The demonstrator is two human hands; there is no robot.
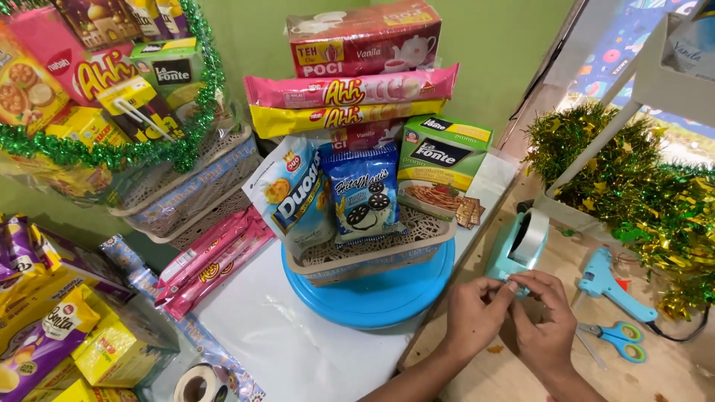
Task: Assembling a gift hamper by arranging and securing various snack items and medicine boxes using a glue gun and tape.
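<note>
My left hand and my right hand meet at the front end of a teal tape dispenser holding a roll of clear tape. Both pinch a small strip of tape between thumb and fingers at the dispenser's cutter. The hands rest over a brown cardboard surface. To the left, a beige plastic basket stacked with snack packets, a pasta box and a tea box sits on a round blue turntable.
A light-blue glue gun and blue-green scissors lie right of my hands. Green-gold tinsel drapes a white shelf frame. A wrapped hamper with green tinsel, stacked baskets, loose snack packs and a tape roll fill the left.
</note>
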